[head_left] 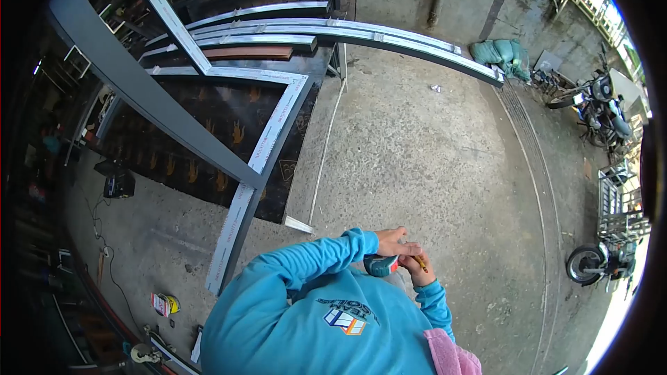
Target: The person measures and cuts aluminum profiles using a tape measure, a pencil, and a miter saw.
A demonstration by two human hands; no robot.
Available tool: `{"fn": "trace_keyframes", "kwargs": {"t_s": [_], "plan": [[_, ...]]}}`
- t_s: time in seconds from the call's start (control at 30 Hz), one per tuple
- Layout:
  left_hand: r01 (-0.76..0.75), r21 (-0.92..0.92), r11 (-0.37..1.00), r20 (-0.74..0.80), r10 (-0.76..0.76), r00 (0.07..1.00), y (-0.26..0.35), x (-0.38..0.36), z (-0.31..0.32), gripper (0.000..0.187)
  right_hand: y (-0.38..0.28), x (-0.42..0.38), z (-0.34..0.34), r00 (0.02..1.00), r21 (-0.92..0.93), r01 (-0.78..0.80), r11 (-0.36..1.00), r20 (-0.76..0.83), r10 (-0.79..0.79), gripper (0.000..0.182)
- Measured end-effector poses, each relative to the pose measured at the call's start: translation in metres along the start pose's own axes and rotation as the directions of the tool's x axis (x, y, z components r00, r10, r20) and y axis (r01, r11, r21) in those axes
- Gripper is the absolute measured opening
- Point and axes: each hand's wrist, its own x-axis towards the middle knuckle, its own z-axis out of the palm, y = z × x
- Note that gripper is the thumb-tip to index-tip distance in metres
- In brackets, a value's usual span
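Hands: we see two, held close together in front of the chest, both in blue sleeves.
Left hand (396,241): fingers curled down over the top of a tape measure, closed on it.
Right hand (419,269): fingers pinched together around a pencil, touching the left hand from below.
Tape measure (381,264): one, teal with a red patch, gripped under the left hand, just beside the right hand.
Pencil (421,262): one, yellow, short visible length, clamped in the right hand's fingers.
Metal frames (278,114): several long bars, too overlapped for us to count, lying on a dark board (208,146) well ahead and left of the hands.
Motorbikes: two, one (597,107) far ahead to the right, one (601,260) level with the hands at right.
Tin can (165,303): one, on the concrete floor well left of the hands.
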Motion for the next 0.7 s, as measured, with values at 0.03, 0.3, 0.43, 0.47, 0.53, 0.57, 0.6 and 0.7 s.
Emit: {"fn": "trace_keyframes", "kwargs": {"t_s": [0.03, 0.3, 0.43, 0.47, 0.53, 0.57, 0.6, 0.7], "plan": [[-0.009, -0.053, 0.999, -0.073, 0.005, 0.997, 0.005, 0.006, -0.013, 0.106, -0.006, 0.025, -0.017, 0.996, 0.014, 0.005, 1.0, 0.084, -0.006, 0.04], [-0.247, -0.205, 0.947, -0.924, -0.104, 0.367, 0.031, 0.075, -0.089, 0.053, -0.119, 0.202, -0.021, 0.834, 0.233, -0.463, 0.855, 0.441, 0.332, 0.049], [-0.121, -0.466, 0.877, -0.701, -0.282, 0.654, 0.016, 0.052, -0.152, 0.042, -0.177, 0.275, 0.001, 0.717, -0.4, -0.327, 0.856, 0.484, 0.501, 0.032], [-0.134, -0.498, 0.856, -0.71, -0.315, 0.63, 0.005, 0.056, -0.155, 0.042, -0.178, 0.297, 0.001, 0.686, -0.437, -0.342, 0.832, 0.489, 0.539, 0.032], [-0.368, -0.589, 0.72, -0.696, -0.22, 0.684, -0.021, 0.065, -0.164, 0.039, -0.179, 0.343, 0.007, 0.589, -0.666, -0.036, 0.745, 0.588, 0.554, 0.031], [-0.373, -0.593, 0.713, -0.674, -0.188, 0.714, -0.034, 0.071, -0.174, 0.036, -0.182, 0.364, 0.013, 0.56, -0.75, -0.04, 0.66, 0.53, 0.636, 0.035], [-0.385, -0.602, 0.699, -0.687, -0.208, 0.696, -0.043, 0.073, -0.186, 0.036, -0.188, 0.387, 0.024, 0.535, -0.764, -0.035, 0.645, 0.531, 0.657, 0.035], [-0.35, -0.814, 0.464, -0.506, -0.27, 0.819, -0.051, 0.06, -0.231, 0.031, -0.199, 0.457, 0.054, 0.42, -0.914, 0.236, 0.329, 0.401, 0.814, 0.04]]}}
